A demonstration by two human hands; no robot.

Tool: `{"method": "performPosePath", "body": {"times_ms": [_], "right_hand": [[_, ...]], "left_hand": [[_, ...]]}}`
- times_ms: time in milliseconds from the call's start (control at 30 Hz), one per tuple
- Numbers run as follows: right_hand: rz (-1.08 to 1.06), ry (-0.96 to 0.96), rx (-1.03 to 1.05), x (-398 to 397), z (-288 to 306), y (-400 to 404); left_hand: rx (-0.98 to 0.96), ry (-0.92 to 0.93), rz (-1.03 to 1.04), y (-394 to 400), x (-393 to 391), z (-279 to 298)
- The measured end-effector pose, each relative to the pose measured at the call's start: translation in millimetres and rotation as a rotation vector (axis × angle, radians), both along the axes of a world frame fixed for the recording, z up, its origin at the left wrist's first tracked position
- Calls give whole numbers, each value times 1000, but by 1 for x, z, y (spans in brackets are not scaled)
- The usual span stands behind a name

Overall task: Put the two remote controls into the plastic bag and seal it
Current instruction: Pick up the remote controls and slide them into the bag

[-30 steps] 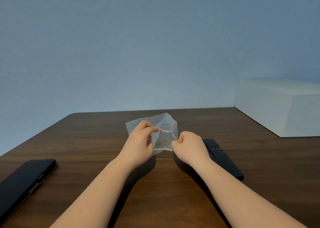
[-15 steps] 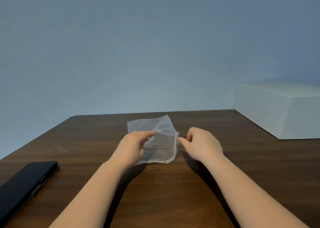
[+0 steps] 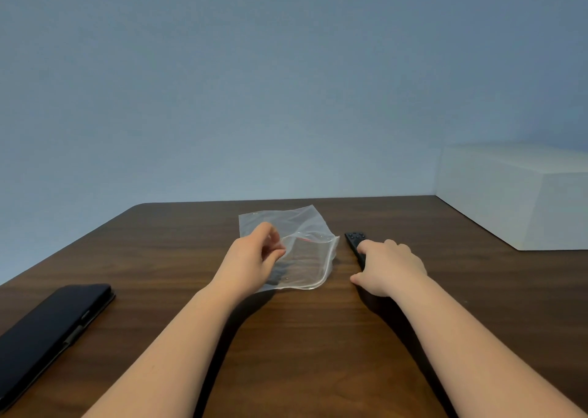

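Observation:
A clear zip plastic bag (image 3: pixel 310 260) lies on the dark wooden table (image 3: pixel 296 354) in the middle of the view. My left hand (image 3: pixel 251 260) pinches the upper layer at the bag's mouth and lifts it, so the mouth gapes toward me. Just right of the bag lies a slim black remote control (image 3: pixel 354 238). Only its far, buttoned end shows. My right hand (image 3: pixel 391 268) lies over the rest of it, fingers on top and thumb down at its left side. I see nothing solid inside the bag.
A flat black device (image 3: pixel 51 328), like a phone in a case, rests near the table's left edge. A white box (image 3: pixel 515 195) stands at the back right against the blue wall. Bare tabletop lies between my forearms.
My right hand let go of the bag's mouth, moved right and came down on the black remote. My left hand kept its hold on the bag, whose mouth now gapes wider.

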State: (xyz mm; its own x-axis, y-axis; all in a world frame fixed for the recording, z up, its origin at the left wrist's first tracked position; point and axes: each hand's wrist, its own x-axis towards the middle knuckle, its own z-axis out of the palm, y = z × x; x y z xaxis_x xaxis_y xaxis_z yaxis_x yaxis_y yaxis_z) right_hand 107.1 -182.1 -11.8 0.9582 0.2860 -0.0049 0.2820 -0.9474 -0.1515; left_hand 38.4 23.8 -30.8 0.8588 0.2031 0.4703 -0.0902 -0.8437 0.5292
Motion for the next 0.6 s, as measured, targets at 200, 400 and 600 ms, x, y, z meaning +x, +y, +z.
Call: {"method": "performPosePath", "body": {"times_ms": [200,400,600], "right_hand": [[-19,41,42,0,1,-1],[-60,-242,392,-3,11,-2],[119,-503,747,-10,16,-2]], "left_hand": [[109,22,54,-4,-4,5],[156,107,39,-3,-1,2],[99,181,40,-4,5,-6]]}}
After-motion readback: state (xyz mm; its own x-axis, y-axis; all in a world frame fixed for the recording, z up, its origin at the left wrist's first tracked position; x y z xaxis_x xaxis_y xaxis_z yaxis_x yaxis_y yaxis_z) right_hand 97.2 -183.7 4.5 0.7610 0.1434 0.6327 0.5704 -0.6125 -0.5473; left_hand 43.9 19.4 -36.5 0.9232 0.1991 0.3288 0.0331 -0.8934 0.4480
